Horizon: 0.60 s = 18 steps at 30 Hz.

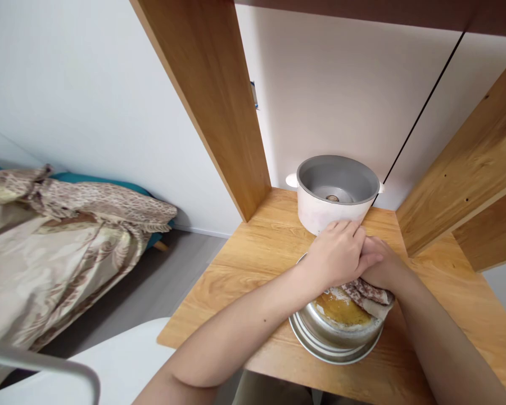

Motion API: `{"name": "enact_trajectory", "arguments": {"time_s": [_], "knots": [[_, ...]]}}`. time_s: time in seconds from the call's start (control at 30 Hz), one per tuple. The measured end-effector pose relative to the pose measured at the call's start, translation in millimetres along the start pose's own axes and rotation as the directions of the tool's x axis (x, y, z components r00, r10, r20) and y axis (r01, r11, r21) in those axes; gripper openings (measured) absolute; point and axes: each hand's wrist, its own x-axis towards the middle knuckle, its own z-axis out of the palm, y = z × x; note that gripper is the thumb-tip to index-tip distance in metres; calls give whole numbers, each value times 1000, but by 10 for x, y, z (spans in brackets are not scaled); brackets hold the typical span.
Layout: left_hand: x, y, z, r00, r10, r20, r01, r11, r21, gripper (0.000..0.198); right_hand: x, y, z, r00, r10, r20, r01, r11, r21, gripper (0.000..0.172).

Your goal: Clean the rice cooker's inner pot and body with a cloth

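A round metal pot (341, 336) lies upside down on the wooden table, its base stained yellow-brown with pale patches. My right hand (382, 261) presses a folded, patterned cloth (366, 295) onto that base; its fingertips are mostly hidden. Over it lies my left hand (341, 253), fingers bent and closed across the fingers of the right, with the thumb on top. Both hands cover the far part of the pot. Just beyond them stands a white pot (337, 211) with a grey inside and small side handles, upright and uncovered.
Wooden uprights flank the wooden table (219, 281) at left and right, with a dark shelf edge overhead. A white wall stands behind. A white chair (122, 360) is at lower left, and a bed with a patterned cover (80, 242) lies further left.
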Motion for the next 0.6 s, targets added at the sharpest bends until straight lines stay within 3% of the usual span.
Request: {"name": "enact_trajectory", "arguments": {"time_s": [0.17, 0.4, 0.6], "knots": [[6, -1, 29, 998, 64, 29, -62, 996, -59, 62, 77, 224, 110, 982, -190, -20, 186, 976, -111, 51], [27, -14, 25, 998, -20, 68, 24, 998, -60, 62, 132, 247, 85, 992, -128, 18, 129, 986, -102, 41], [14, -14, 71, 998, -2, 68, 5, 999, -36, 67, 147, 357, 149, 920, -389, -54, 392, 918, 59, 42]]}}
